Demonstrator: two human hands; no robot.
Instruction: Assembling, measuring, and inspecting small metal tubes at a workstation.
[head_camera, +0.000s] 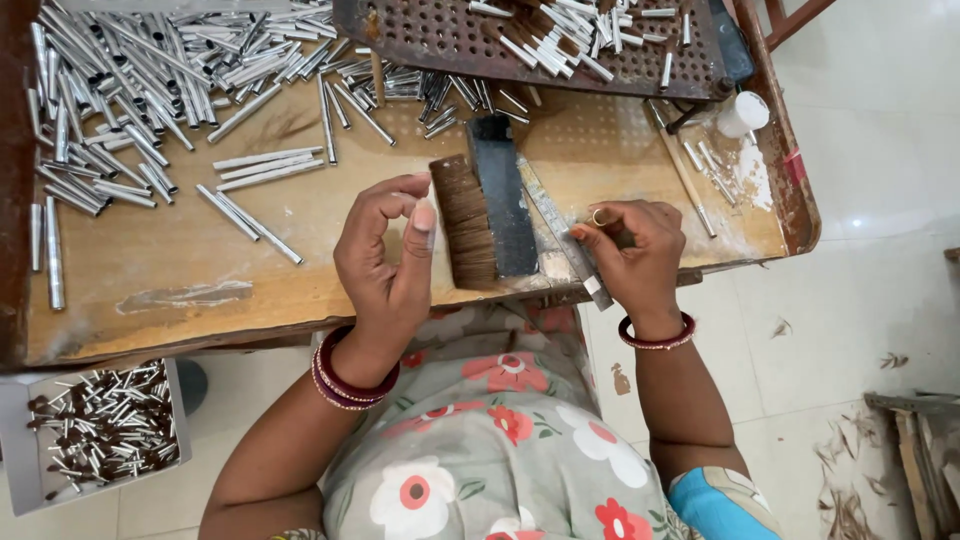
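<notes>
Left hand: I see fingers curled narrow, pinched, holding nothing visible, beside bristle bundle.
Right hand: fingers gripping metal strip.
Bench: loose metal tubes.

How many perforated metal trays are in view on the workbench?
1. The perforated metal tray lies at the far edge of the wooden workbench, carrying short metal tubes. Its top runs out of frame, so another beyond may be hidden.

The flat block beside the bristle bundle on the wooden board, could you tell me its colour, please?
Dark grey to black, seen best in the head view: the flat rectangular block.
</notes>
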